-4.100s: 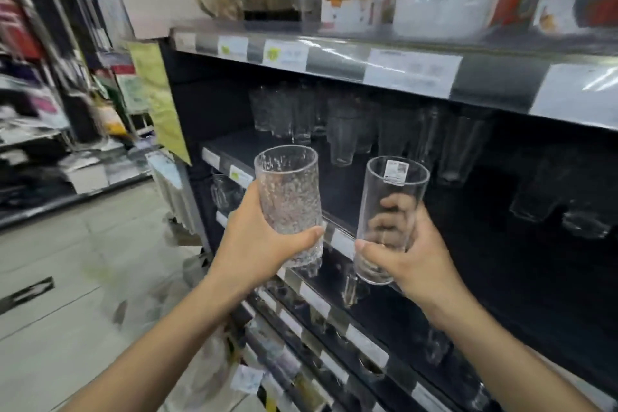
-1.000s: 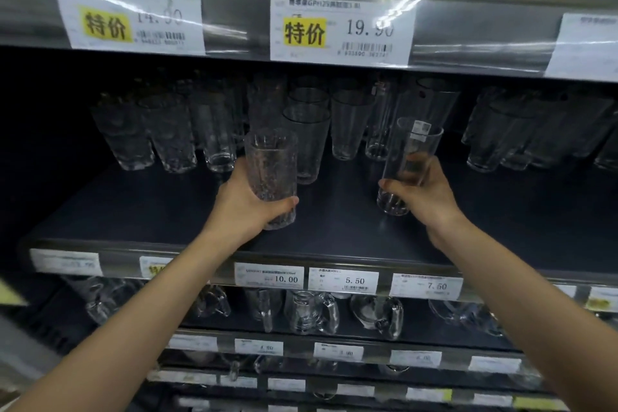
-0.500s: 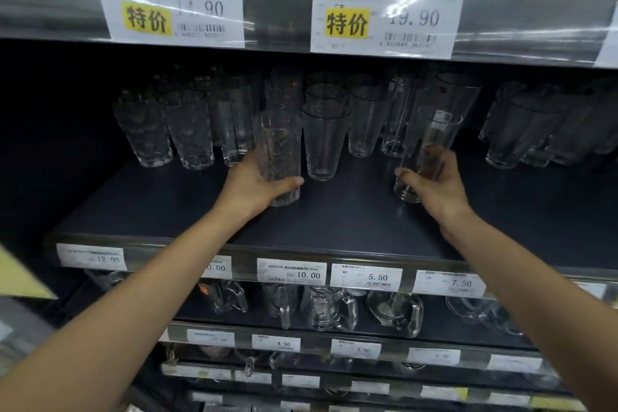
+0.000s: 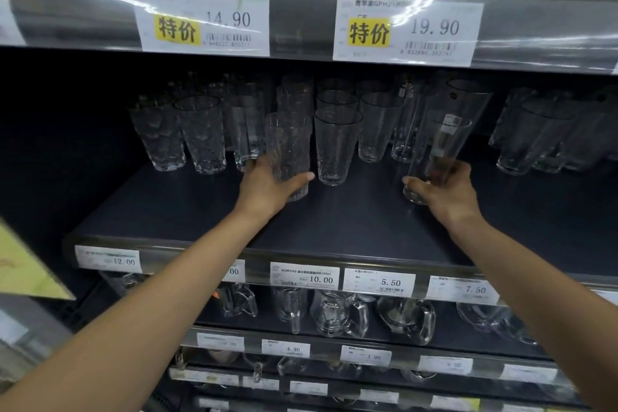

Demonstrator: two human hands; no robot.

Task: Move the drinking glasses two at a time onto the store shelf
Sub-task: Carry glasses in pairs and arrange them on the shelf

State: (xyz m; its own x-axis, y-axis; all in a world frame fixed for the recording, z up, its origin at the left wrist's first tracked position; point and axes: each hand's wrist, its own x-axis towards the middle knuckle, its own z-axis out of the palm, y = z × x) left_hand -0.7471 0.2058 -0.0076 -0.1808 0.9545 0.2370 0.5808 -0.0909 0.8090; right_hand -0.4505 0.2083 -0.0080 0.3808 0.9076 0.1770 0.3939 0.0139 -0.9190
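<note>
Both hands at the shelf [image 4: 334, 227], one glass in each.

Left hand [image 4: 267, 189] grips the textured glass [image 4: 288, 147] low on its body, thumb across the front; the glass is upright, just beside a tapered glass [image 4: 334, 147] in the front row. Right hand [image 4: 446, 192] grips the plain glass [image 4: 441, 144] near its base, fingers curled round it; this glass tilts, rim leaning right, with a white sticker near the rim. Whether either base touches the shelf cannot be told. The two held glasses are well apart, both over the bare front part of the shelf, ahead of the stocked glasses [image 4: 200, 134] at the back. Price tags [image 4: 305, 277] line the shelf edge; mugs [image 4: 339, 313] stand on the level below.
</note>
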